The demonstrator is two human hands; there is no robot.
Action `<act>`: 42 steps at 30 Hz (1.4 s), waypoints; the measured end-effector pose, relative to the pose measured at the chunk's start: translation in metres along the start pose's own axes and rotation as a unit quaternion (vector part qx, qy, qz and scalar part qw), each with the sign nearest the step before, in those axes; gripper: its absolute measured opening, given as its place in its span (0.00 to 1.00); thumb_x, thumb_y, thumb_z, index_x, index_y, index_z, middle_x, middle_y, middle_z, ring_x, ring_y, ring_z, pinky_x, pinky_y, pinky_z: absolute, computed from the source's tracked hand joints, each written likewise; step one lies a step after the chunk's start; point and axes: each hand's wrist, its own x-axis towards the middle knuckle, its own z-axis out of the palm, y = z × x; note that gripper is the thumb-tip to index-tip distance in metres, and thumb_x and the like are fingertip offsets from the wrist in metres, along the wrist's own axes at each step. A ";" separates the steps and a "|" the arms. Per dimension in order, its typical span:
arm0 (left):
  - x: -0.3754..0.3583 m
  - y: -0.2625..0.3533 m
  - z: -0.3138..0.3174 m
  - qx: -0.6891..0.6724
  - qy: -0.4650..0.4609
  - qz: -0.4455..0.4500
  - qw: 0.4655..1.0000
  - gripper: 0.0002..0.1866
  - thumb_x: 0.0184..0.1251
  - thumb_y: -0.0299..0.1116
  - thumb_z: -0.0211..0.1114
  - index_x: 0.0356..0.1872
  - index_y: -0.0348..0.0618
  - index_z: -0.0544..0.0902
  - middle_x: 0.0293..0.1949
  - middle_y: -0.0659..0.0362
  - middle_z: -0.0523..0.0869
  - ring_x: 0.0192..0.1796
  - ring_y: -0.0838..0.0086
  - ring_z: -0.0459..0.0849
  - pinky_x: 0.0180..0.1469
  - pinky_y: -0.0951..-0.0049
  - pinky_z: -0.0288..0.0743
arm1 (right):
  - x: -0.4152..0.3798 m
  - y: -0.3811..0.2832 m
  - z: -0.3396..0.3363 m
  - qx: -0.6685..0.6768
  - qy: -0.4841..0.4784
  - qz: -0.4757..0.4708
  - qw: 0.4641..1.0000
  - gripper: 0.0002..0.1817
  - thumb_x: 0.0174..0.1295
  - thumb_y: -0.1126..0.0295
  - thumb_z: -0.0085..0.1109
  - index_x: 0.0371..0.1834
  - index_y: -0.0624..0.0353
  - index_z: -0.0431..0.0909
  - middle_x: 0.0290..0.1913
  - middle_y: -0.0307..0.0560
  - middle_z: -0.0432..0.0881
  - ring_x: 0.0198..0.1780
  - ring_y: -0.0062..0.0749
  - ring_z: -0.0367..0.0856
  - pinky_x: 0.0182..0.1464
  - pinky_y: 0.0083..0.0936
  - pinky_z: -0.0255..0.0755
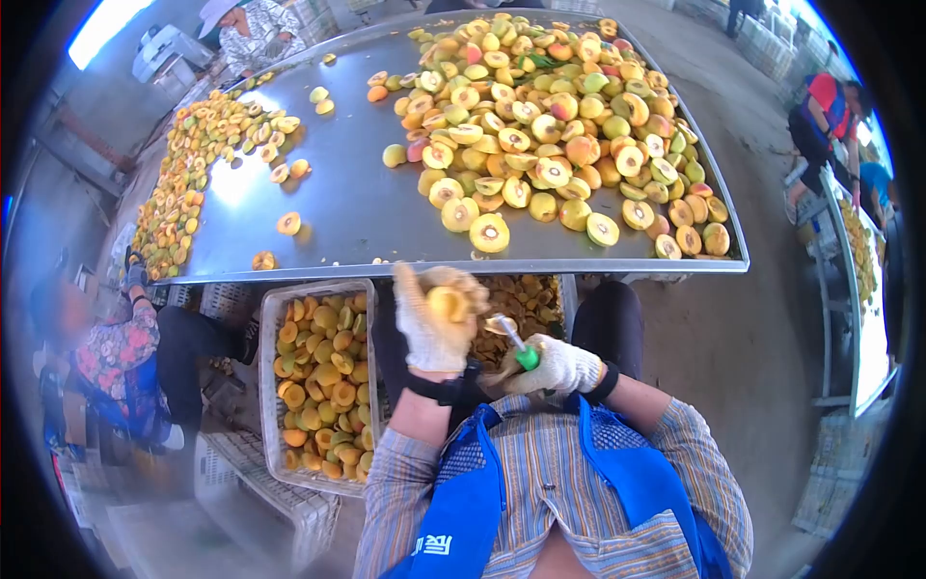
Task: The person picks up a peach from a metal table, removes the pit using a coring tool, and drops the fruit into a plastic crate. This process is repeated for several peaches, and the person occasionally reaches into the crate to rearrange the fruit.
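Observation:
My left hand, in a stained white glove, holds a yellow halved fruit in front of the table's near edge. Just to its right, my gloved right hand is closed around the green handle of a pitting tool, whose metal tip points up and left toward the fruit. The tip does not visibly enter the fruit. Behind both hands, halved fruits are piled on the metal table. Below the hands, a container of small fruit pieces is partly hidden by them.
A white crate of fruit halves stands left of my legs. More halves lie along the table's left side. One person sits at the left, another at the far edge. People stand by a second table at right.

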 end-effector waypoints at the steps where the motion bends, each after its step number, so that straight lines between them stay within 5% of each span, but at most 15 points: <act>1: 0.004 0.016 -0.013 0.009 0.047 0.039 0.998 0.33 0.73 0.66 0.50 0.23 0.46 0.77 0.22 0.56 0.79 0.25 0.63 0.80 0.27 0.63 0.76 | -0.002 0.004 -0.006 -0.032 0.029 -0.002 0.999 0.12 0.58 0.65 0.69 0.41 0.60 0.89 0.24 0.39 0.84 0.22 0.19 0.78 0.27 0.21 0.71; 3: 0.014 0.055 -0.066 0.071 0.042 0.103 0.991 0.32 0.74 0.64 0.53 0.30 0.40 0.82 0.24 0.56 0.82 0.29 0.62 0.82 0.33 0.64 0.79 | -0.016 -0.018 -0.014 -0.075 0.090 0.110 0.987 0.15 0.59 0.61 0.67 0.44 0.59 0.88 0.24 0.43 0.85 0.23 0.23 0.81 0.29 0.23 0.73; 4: 0.011 0.078 -0.084 0.337 0.126 0.142 0.922 0.30 0.72 0.61 0.58 0.38 0.38 0.83 0.30 0.53 0.84 0.36 0.59 0.84 0.41 0.62 0.80 | -0.019 -0.034 -0.015 -0.256 0.123 0.159 0.945 0.19 0.61 0.56 0.64 0.48 0.57 0.86 0.24 0.46 0.85 0.24 0.30 0.84 0.31 0.27 0.76; 5: 0.011 0.093 -0.095 0.574 0.197 0.174 0.776 0.29 0.70 0.58 0.62 0.47 0.35 0.83 0.37 0.50 0.87 0.42 0.55 0.85 0.48 0.60 0.80 | -0.020 -0.034 -0.020 -0.256 0.133 0.157 0.944 0.19 0.61 0.56 0.64 0.48 0.57 0.86 0.24 0.46 0.85 0.24 0.30 0.84 0.31 0.27 0.76; 7: 0.021 0.088 -0.105 0.837 0.261 0.380 0.297 0.28 0.63 0.50 0.71 0.52 0.36 0.82 0.46 0.47 0.86 0.50 0.51 0.84 0.53 0.54 0.79 | -0.024 -0.026 -0.024 -0.223 0.154 0.229 0.935 0.19 0.62 0.53 0.62 0.49 0.54 0.85 0.27 0.51 0.86 0.28 0.41 0.87 0.34 0.35 0.79; 8: 0.025 0.082 -0.084 0.819 0.241 0.370 0.366 0.31 0.55 0.46 0.76 0.56 0.38 0.78 0.55 0.44 0.82 0.58 0.49 0.79 0.59 0.50 0.76 | -0.023 -0.005 -0.026 -0.323 0.180 0.151 0.917 0.20 0.61 0.54 0.63 0.50 0.53 0.84 0.31 0.53 0.87 0.31 0.47 0.87 0.37 0.39 0.80; 12: 0.073 0.017 0.010 0.805 -0.046 0.491 0.330 0.27 0.57 0.43 0.73 0.56 0.43 0.79 0.53 0.49 0.83 0.56 0.51 0.81 0.57 0.54 0.78 | -0.022 0.017 -0.030 -0.388 0.215 0.073 0.893 0.23 0.60 0.54 0.64 0.57 0.49 0.83 0.34 0.53 0.87 0.35 0.50 0.87 0.40 0.41 0.82; 17: 0.155 -0.081 0.068 0.855 -0.290 0.278 0.329 0.28 0.61 0.50 0.66 0.61 0.52 0.78 0.58 0.50 0.80 0.59 0.54 0.79 0.57 0.53 0.76 | -0.027 0.035 -0.030 -0.385 0.226 0.057 0.893 0.20 0.60 0.54 0.64 0.52 0.47 0.86 0.27 0.51 0.86 0.28 0.47 0.86 0.34 0.40 0.82; 25: 0.153 -0.139 0.100 0.921 -0.273 0.246 0.127 0.30 0.57 0.48 0.71 0.63 0.56 0.77 0.52 0.55 0.82 0.55 0.60 0.80 0.52 0.58 0.76 | -0.030 0.028 -0.031 -0.376 0.189 0.061 0.905 0.14 0.60 0.55 0.62 0.44 0.47 0.86 0.23 0.51 0.83 0.25 0.49 0.84 0.30 0.43 0.79; 29: 0.141 -0.124 0.105 0.891 -0.347 0.238 0.169 0.26 0.52 0.47 0.73 0.51 0.50 0.78 0.46 0.56 0.84 0.53 0.59 0.81 0.47 0.57 0.78 | -0.033 0.020 -0.027 -0.345 0.218 0.056 0.911 0.16 0.60 0.54 0.63 0.46 0.49 0.85 0.28 0.51 0.85 0.30 0.50 0.86 0.35 0.42 0.80; 31: 0.140 -0.105 0.107 0.895 -0.319 0.148 0.273 0.26 0.50 0.49 0.75 0.50 0.50 0.81 0.44 0.53 0.88 0.48 0.57 0.86 0.51 0.59 0.80 | -0.038 0.014 -0.028 -0.321 0.230 0.062 0.917 0.17 0.60 0.54 0.63 0.47 0.50 0.85 0.29 0.52 0.86 0.32 0.50 0.86 0.37 0.43 0.80; 33: 0.134 -0.076 0.093 0.790 -0.277 0.153 0.526 0.22 0.56 0.46 0.71 0.45 0.43 0.80 0.41 0.51 0.89 0.40 0.56 0.89 0.44 0.63 0.83 | -0.043 0.010 -0.032 -0.296 0.259 0.112 0.913 0.18 0.60 0.53 0.64 0.46 0.51 0.84 0.32 0.53 0.86 0.35 0.51 0.86 0.39 0.43 0.80; 35: 0.124 -0.046 0.081 0.500 -0.254 -0.078 0.824 0.17 0.64 0.41 0.65 0.46 0.38 0.80 0.44 0.50 0.88 0.41 0.59 0.90 0.37 0.65 0.85 | -0.050 -0.005 -0.038 -0.250 0.260 0.121 0.925 0.18 0.60 0.54 0.66 0.45 0.54 0.84 0.34 0.55 0.86 0.38 0.50 0.86 0.42 0.40 0.79; 36: 0.117 -0.035 0.071 0.381 -0.253 -0.104 0.883 0.18 0.65 0.40 0.64 0.48 0.36 0.79 0.44 0.48 0.87 0.41 0.59 0.89 0.35 0.64 0.86 | -0.052 -0.019 -0.038 -0.239 0.270 0.118 0.926 0.18 0.60 0.54 0.66 0.46 0.55 0.84 0.34 0.55 0.86 0.38 0.50 0.86 0.42 0.39 0.78; 42: 0.043 0.002 0.025 0.101 -0.236 -0.134 0.957 0.26 0.70 0.45 0.57 0.58 0.31 0.76 0.47 0.37 0.85 0.39 0.52 0.89 0.31 0.65 0.89 | -0.041 -0.056 -0.024 -0.335 0.272 -0.022 0.902 0.27 0.63 0.56 0.65 0.65 0.46 0.77 0.31 0.53 0.86 0.33 0.49 0.87 0.36 0.38 0.80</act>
